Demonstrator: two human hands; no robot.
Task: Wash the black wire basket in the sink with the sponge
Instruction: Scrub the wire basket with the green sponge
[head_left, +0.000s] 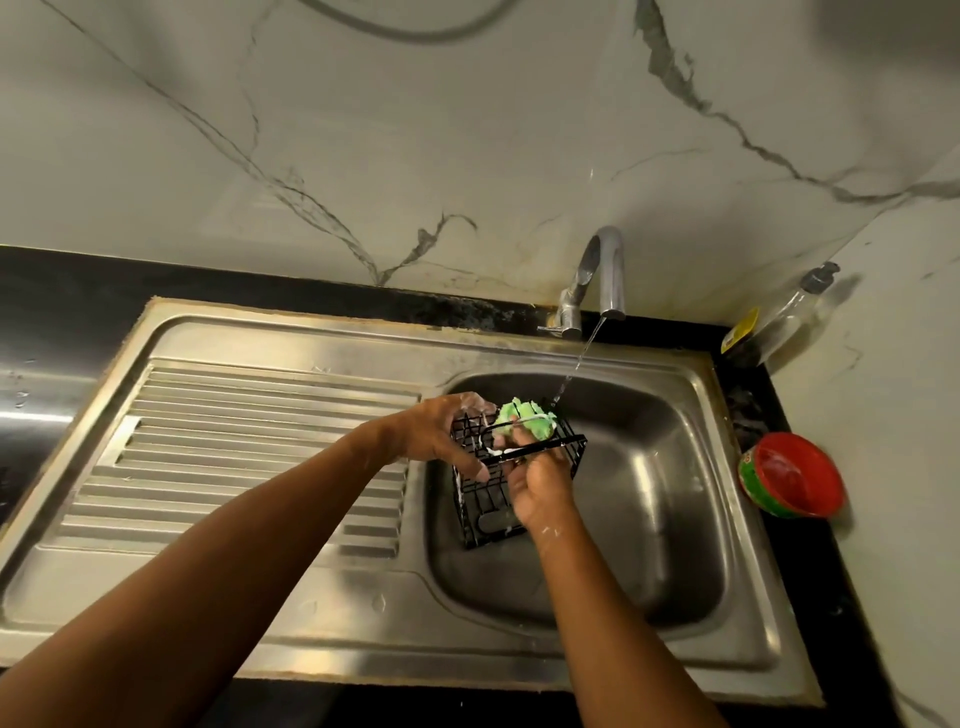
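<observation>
1. Black wire forms the basket (485, 512), which you hold tilted over the left half of the sink (675, 525) basin. Whether its lower corner touches the steel bottom cannot be told.
2. Your left hand (441, 434) is clamped on the basket's far left rim, fingers curled over the wire and thumb reaching down the near side. White suds sit on the knuckles.
3. Your right hand (543, 493) comes up the front of the basket. Its fingers pass behind the top rim bar and pinch the green sponge (525, 422).
4. That sponge is crumpled and foamy, and it sits at the basket's upper edge, pressed against the wire.
5. Your two hands are close together, each on a different side of the same rim.
6. Water (576, 364) runs in a thin slanting stream from the chrome tap (605, 275) and lands just beside the sponge, at the basket's far right corner.
7. Left of the basin lies the ribbed drainboard (249, 441), with your left forearm stretched over it.
8. On the dark surface (62, 312) to the right of the sink stands a red and green tub (792, 475). Farther back, in the corner, is a clear pump bottle (795, 312) with a yellow label.
9. Behind it all rises a pale veined marble wall (467, 130).
</observation>
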